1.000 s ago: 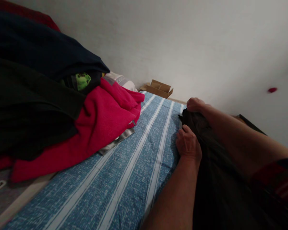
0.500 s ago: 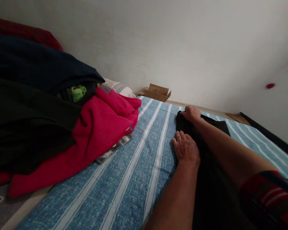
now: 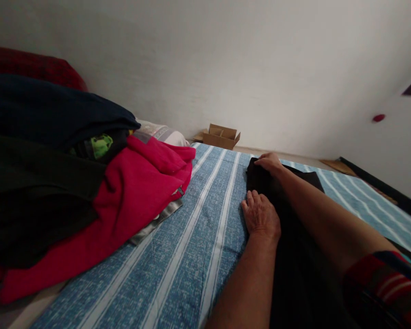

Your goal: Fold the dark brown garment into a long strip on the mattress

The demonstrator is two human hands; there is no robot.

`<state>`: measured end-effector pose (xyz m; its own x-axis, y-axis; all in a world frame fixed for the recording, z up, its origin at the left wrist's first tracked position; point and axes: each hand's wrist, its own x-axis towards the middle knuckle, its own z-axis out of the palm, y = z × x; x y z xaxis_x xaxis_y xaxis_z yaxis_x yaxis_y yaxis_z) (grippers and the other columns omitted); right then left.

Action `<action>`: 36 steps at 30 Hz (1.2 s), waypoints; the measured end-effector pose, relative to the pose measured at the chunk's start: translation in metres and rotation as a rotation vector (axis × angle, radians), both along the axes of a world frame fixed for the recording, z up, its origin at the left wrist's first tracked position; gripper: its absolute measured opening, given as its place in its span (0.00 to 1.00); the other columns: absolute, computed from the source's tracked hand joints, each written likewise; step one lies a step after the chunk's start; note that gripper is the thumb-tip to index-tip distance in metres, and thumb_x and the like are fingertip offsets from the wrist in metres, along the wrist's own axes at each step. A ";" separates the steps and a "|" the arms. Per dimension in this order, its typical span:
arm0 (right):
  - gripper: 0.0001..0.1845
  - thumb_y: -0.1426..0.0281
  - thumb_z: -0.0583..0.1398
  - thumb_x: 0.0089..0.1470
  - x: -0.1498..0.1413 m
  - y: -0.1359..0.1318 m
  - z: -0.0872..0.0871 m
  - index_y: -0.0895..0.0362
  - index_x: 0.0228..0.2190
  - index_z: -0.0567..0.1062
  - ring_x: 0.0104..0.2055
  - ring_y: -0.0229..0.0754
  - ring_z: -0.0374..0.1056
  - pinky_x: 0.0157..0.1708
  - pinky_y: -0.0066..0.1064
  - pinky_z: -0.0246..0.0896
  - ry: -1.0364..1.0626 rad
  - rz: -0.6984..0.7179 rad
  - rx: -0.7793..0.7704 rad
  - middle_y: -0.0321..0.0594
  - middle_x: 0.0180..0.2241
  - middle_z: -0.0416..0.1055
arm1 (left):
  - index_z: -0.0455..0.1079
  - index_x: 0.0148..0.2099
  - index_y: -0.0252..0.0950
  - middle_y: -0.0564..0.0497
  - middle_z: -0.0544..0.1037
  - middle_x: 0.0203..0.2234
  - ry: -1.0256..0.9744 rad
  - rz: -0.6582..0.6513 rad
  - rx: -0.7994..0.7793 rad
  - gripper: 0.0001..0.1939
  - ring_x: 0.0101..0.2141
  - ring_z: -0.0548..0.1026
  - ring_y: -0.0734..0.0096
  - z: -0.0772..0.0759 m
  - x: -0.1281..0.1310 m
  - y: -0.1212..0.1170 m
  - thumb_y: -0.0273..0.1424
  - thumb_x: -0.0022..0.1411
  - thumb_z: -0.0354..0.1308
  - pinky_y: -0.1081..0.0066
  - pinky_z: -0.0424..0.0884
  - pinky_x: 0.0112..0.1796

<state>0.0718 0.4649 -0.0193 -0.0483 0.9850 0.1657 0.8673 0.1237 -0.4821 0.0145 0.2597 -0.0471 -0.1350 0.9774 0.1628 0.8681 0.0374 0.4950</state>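
A black garment [image 3: 294, 256] lies lengthwise on the blue striped bedsheet [image 3: 192, 237]. My left hand [image 3: 260, 215] rests flat on its left edge, fingers stretched forward. My right hand [image 3: 269, 163] sits at the garment's far corner, fingers curled down onto the cloth; whether it pinches the fabric or only presses it is hard to see. My right forearm lies across the garment.
A heap of clothes fills the left side: a pink fleece [image 3: 133, 192], a black piece [image 3: 34, 192], a navy one [image 3: 55, 114] and a dark red one [image 3: 30, 66]. A small open cardboard box [image 3: 221, 136] stands by the white wall beyond the bed.
The black garment has been lowered and laid flat on the sheet. My left hand has gone from gripping its edge to lying flat. The view has tipped upward a little.
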 end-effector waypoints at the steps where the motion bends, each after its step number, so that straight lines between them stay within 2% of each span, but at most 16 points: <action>1: 0.09 0.66 0.61 0.43 -0.002 0.001 0.000 0.61 0.26 0.76 0.22 0.34 0.61 0.22 0.25 0.53 0.030 -0.002 0.004 0.34 0.20 0.68 | 0.66 0.50 0.28 0.37 0.64 0.56 0.004 -0.001 0.004 0.16 0.58 0.57 0.56 0.000 0.000 0.000 0.21 0.61 0.45 0.57 0.55 0.54; 4: 0.09 0.68 0.61 0.43 -0.008 0.003 -0.003 0.62 0.26 0.76 0.21 0.34 0.59 0.21 0.25 0.53 0.085 -0.016 0.003 0.35 0.20 0.68 | 0.67 0.49 0.27 0.36 0.65 0.55 0.012 0.002 0.016 0.16 0.58 0.58 0.56 0.002 -0.001 -0.001 0.21 0.63 0.43 0.57 0.56 0.54; 8: 0.07 0.69 0.62 0.40 -0.013 0.004 -0.014 0.62 0.24 0.75 0.23 0.35 0.61 0.23 0.25 0.54 0.109 -0.015 0.001 0.36 0.21 0.68 | 0.66 0.50 0.28 0.35 0.64 0.56 0.020 -0.008 -0.006 0.15 0.59 0.58 0.56 0.003 -0.002 -0.001 0.22 0.62 0.46 0.58 0.56 0.54; 12: 0.12 0.66 0.61 0.44 -0.011 0.001 -0.016 0.60 0.32 0.76 0.26 0.35 0.65 0.26 0.24 0.58 0.140 0.037 -0.009 0.36 0.25 0.71 | 0.66 0.50 0.30 0.36 0.65 0.55 0.033 -0.004 0.015 0.16 0.58 0.58 0.57 0.001 -0.003 0.000 0.21 0.61 0.46 0.58 0.56 0.54; 17: 0.21 0.65 0.59 0.49 0.008 -0.015 -0.002 0.60 0.45 0.71 0.31 0.38 0.68 0.30 0.26 0.61 0.093 0.055 0.014 0.40 0.31 0.73 | 0.65 0.51 0.30 0.38 0.64 0.57 0.072 0.003 0.020 0.18 0.59 0.57 0.58 0.000 -0.005 0.002 0.20 0.60 0.45 0.58 0.56 0.54; 22: 0.18 0.66 0.59 0.50 0.047 -0.061 0.010 0.57 0.44 0.72 0.39 0.43 0.68 0.37 0.29 0.60 -0.043 0.105 0.046 0.42 0.38 0.73 | 0.64 0.54 0.32 0.41 0.64 0.57 0.163 0.009 0.041 0.20 0.58 0.59 0.59 0.001 -0.009 0.005 0.20 0.62 0.41 0.60 0.58 0.53; 27: 0.13 0.68 0.58 0.51 0.112 -0.124 0.019 0.55 0.40 0.73 0.43 0.44 0.66 0.41 0.30 0.57 -0.166 0.129 0.046 0.41 0.41 0.71 | 0.63 0.56 0.32 0.42 0.64 0.58 0.252 0.005 0.045 0.21 0.58 0.59 0.60 0.002 -0.012 0.008 0.22 0.63 0.41 0.61 0.58 0.53; 31: 0.12 0.68 0.56 0.54 0.163 -0.167 0.020 0.55 0.39 0.74 0.44 0.47 0.66 0.41 0.32 0.56 -0.200 0.067 0.048 0.44 0.42 0.70 | 0.61 0.58 0.33 0.43 0.63 0.58 0.290 0.014 0.042 0.21 0.59 0.59 0.62 0.004 -0.013 0.012 0.24 0.64 0.41 0.62 0.57 0.54; 34: 0.11 0.67 0.55 0.54 0.184 -0.189 0.017 0.56 0.38 0.74 0.42 0.48 0.66 0.40 0.33 0.56 -0.186 0.017 0.039 0.45 0.41 0.70 | 0.61 0.58 0.35 0.45 0.63 0.59 0.309 0.020 0.030 0.21 0.59 0.59 0.65 0.004 -0.014 0.014 0.26 0.64 0.41 0.64 0.56 0.54; 36: 0.11 0.67 0.55 0.54 0.186 -0.199 0.016 0.56 0.37 0.74 0.42 0.47 0.67 0.40 0.33 0.57 -0.163 0.013 0.039 0.45 0.39 0.71 | 0.60 0.58 0.37 0.46 0.63 0.59 0.313 0.021 0.020 0.20 0.59 0.58 0.66 0.003 -0.015 0.015 0.27 0.65 0.41 0.65 0.55 0.55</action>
